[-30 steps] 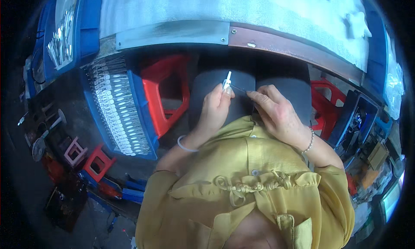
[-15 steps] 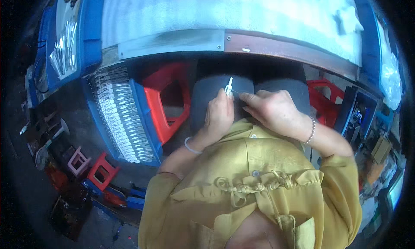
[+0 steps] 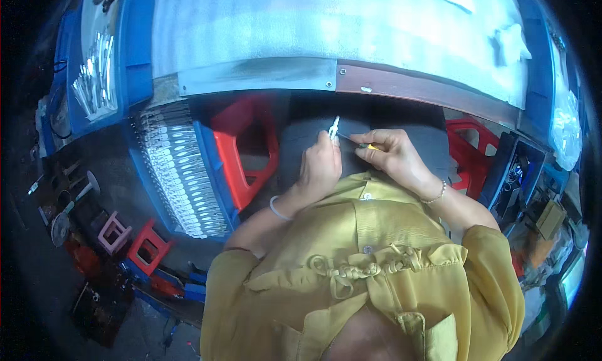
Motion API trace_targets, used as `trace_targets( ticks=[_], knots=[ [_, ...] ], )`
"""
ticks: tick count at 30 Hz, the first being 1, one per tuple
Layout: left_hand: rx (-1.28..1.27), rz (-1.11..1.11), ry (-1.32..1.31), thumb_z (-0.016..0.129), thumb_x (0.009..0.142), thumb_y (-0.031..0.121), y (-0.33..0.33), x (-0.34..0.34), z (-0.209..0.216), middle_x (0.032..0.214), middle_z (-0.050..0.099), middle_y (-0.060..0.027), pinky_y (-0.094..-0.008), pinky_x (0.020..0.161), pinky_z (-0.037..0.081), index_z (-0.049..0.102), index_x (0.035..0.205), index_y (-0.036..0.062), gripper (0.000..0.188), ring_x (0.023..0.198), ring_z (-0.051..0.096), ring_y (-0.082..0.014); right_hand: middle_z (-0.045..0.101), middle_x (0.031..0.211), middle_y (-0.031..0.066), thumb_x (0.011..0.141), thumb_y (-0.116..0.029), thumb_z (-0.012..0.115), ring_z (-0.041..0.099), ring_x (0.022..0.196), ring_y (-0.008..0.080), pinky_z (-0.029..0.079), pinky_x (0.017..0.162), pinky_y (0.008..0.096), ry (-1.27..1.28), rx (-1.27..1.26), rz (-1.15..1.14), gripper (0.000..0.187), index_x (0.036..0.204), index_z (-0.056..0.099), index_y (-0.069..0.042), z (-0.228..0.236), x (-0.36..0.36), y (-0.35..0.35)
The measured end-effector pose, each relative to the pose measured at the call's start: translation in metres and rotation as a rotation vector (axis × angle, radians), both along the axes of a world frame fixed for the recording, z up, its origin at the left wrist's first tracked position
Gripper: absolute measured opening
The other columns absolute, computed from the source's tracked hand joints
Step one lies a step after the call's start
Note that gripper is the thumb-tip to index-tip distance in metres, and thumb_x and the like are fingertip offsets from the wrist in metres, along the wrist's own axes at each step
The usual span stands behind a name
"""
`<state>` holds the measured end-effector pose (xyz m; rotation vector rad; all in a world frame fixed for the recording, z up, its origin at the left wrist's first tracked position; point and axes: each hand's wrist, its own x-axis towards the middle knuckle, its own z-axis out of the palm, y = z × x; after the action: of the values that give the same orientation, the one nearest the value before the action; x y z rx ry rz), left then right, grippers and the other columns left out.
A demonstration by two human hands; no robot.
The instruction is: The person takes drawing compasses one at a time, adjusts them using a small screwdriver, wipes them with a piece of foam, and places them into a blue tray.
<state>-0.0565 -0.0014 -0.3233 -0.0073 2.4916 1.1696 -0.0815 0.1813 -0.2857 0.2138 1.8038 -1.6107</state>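
Above my lap, my left hand [image 3: 321,163] pinches a small white piece with a narrow pointed tip [image 3: 333,128], which points away from me. My right hand [image 3: 395,155] is closed around a thin tool with a yellow handle [image 3: 372,147]. From its fingers the tool's thin dark shaft reaches left to the side of the white piece. Whether the shaft's end touches the piece or goes into it is too small to tell. Most of the handle is hidden in the right palm.
A white-covered worktable [image 3: 326,29] with a metal-edged front lies ahead. Left of my legs stands a blue tray [image 3: 216,179] with rows of white-ended metal pieces. Farther left, a blue bin [image 3: 135,60] has slender white pieces. Red stools [image 3: 244,154] flank my legs.
My right hand has turned, and the yellow handle now shows between its fingers. The left hand keeps hold of the white piece. The whole view has shifted slightly.
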Motion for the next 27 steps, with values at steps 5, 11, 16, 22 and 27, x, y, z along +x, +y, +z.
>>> trace_targets(
  ticks=[5,11,16,22,27],
  knots=[
    [0.212,0.071,0.173,0.047,0.096,0.007,0.000,0.008,-0.013,0.062,0.054,-0.0175,-0.0429,0.053,0.043,0.053,0.088,-0.0025,0.013,0.057,0.059,-0.0328,0.061,0.081,0.0185,0.081,0.003,0.060,0.061,0.072,0.0391,0.052,0.067,0.0416,0.633,0.281,0.337,0.034,0.114,0.061,0.002,0.027,0.003,0.008],
    [0.322,0.145,-0.029,0.045,0.102,0.018,-0.001,0.014,-0.008,0.058,0.048,-0.0018,-0.0294,0.047,0.036,0.055,0.088,0.0014,0.024,0.050,0.045,-0.0083,0.052,0.088,0.0187,0.076,0.004,0.060,0.059,0.076,0.0379,0.050,0.066,0.0436,0.672,0.338,0.403,0.043,0.118,0.059,0.003,0.039,0.016,0.014],
    [0.313,0.157,-0.059,0.044,0.103,0.020,-0.003,0.015,-0.011,0.059,0.048,-0.0015,-0.0294,0.047,0.037,0.055,0.088,0.0016,0.026,0.050,0.046,-0.0088,0.054,0.087,0.0181,0.078,0.004,0.059,0.059,0.073,0.0353,0.050,0.065,0.0419,0.698,0.321,0.386,0.042,0.120,0.058,0.003,0.031,0.017,0.012],
    [0.278,0.122,0.087,0.045,0.100,0.013,0.002,0.015,-0.009,0.061,0.054,-0.0122,-0.0372,0.051,0.042,0.054,0.088,-0.0007,0.020,0.053,0.057,-0.0245,0.068,0.089,0.0154,0.093,-0.008,0.055,0.066,0.072,0.0188,0.052,0.066,0.0300,-0.206,-0.071,-0.014,0.029,0.118,0.061,0.007,0.033,0.002,0.017],
    [0.061,0.061,0.143,0.046,0.098,0.010,0.006,0.014,-0.010,0.067,0.058,-0.0248,-0.0493,0.055,0.044,0.051,0.088,-0.0030,0.017,0.064,0.060,-0.0437,0.069,0.087,0.0214,0.087,-0.004,0.058,0.068,0.070,0.0260,0.052,0.063,0.0295,0.756,0.628,0.704,0.023,0.107,0.066,0.004,0.041,0.010,0.000]
  ],
)
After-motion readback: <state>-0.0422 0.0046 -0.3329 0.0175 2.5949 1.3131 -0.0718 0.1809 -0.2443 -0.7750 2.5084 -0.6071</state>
